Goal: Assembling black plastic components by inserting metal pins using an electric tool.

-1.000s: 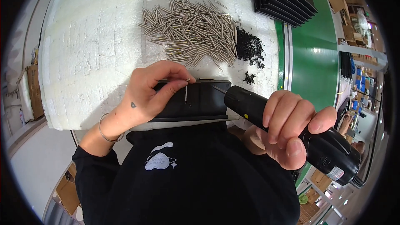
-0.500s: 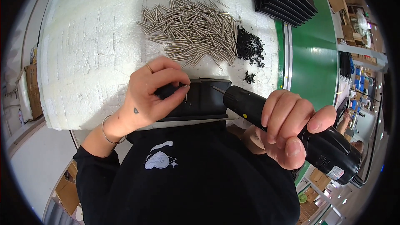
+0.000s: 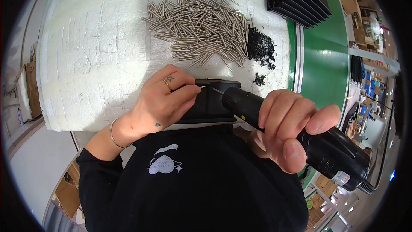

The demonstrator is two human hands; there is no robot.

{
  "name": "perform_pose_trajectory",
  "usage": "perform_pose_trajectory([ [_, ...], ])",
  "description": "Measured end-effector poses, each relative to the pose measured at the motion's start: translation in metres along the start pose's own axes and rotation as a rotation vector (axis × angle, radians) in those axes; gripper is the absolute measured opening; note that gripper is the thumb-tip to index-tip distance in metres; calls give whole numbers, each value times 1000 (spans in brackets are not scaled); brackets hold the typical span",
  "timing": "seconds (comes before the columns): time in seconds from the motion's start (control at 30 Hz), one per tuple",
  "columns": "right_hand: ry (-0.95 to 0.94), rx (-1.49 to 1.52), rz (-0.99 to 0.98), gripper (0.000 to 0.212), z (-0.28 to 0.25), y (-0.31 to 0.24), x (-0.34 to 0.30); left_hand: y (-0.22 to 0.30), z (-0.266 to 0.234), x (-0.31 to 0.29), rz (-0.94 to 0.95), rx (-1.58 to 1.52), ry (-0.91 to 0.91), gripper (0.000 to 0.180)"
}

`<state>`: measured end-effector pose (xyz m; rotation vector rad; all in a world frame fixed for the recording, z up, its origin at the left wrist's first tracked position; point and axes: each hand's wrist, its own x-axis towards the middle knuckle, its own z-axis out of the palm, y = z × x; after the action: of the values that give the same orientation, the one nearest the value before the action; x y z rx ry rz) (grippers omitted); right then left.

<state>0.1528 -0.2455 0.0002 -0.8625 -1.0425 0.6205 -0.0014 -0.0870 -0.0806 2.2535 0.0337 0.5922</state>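
My left hand (image 3: 165, 96) is closed in a pinch above a black panel (image 3: 214, 109). Out of the fingertips pokes the end of a thin, pale metal pin (image 3: 203, 87); its remainder is hidden by the fingers. My right hand (image 3: 292, 129) is wrapped round a black corded electric screwdriver (image 3: 246, 105). Its bit (image 3: 216, 90) points left, with the tip just short of the pin's end. The panel lies on the white foam surface in front of my body, its left part covered by my left hand.
Beyond the panel spreads a big heap of silver metal pins (image 3: 201, 30). Right of it lie a pile of small black screws (image 3: 260, 47) and a smaller cluster (image 3: 259, 79). Stacked black panels (image 3: 298, 2) stand far right, by a green table strip (image 3: 324, 60).
My left hand has turned and moved slightly right, so the pin's end now faces the bit. The screwdriver has shifted a little left, narrowing the gap between them.
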Motion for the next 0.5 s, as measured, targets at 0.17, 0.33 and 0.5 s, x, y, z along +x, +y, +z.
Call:
perform_pose_trajectory([
  [0.17,-13,-2,5,38,2,6,0,-1,3,-1,-27,10,67,26],
  [0.33,0,-14,1,37,4,10,1,-1,5,0,-35,-3,78,25],
  [0.5,-23,-43,7,37,5,11,4,-1,4,-2,-50,-9,62,22],
])
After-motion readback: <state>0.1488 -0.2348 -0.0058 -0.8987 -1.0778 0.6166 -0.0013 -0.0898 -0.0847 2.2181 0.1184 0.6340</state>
